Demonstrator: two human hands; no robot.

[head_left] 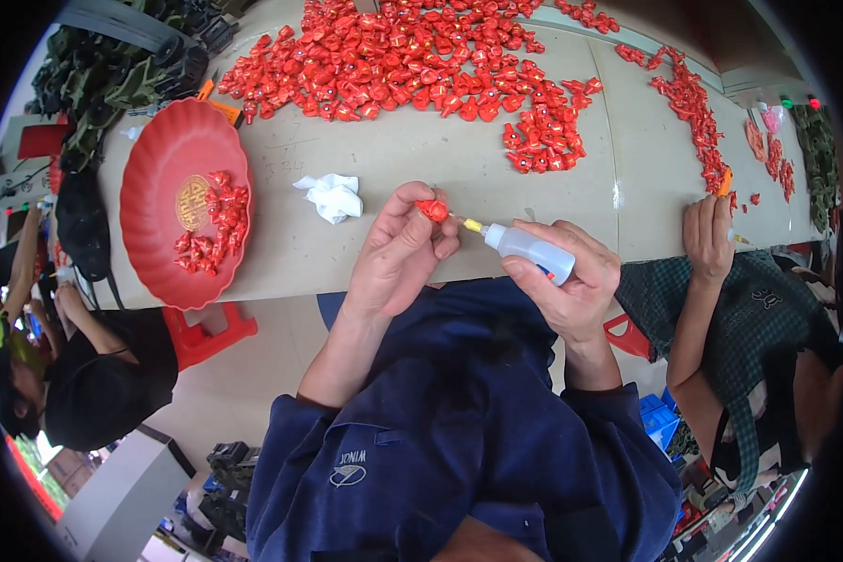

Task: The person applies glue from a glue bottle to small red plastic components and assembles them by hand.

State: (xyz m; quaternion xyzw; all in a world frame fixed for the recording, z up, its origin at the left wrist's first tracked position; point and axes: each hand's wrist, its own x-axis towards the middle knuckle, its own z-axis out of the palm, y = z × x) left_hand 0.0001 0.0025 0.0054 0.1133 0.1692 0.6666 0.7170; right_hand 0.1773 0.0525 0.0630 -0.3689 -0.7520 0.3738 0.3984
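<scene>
Red piece (432, 210) pinched in left hand (393, 251) over the table (656, 187), bottle (537, 251) gripped in right hand (579, 281), nozzle (473, 225) just beside it. Squeeze too hard and the piece probably gets flooded, fingers too imo.

Left hand (395, 251), right hand (579, 278) — both curled

a workshop: a long table (440, 150) heaped with small red pieces (384, 66), co-workers (745, 318) on either side.
</scene>
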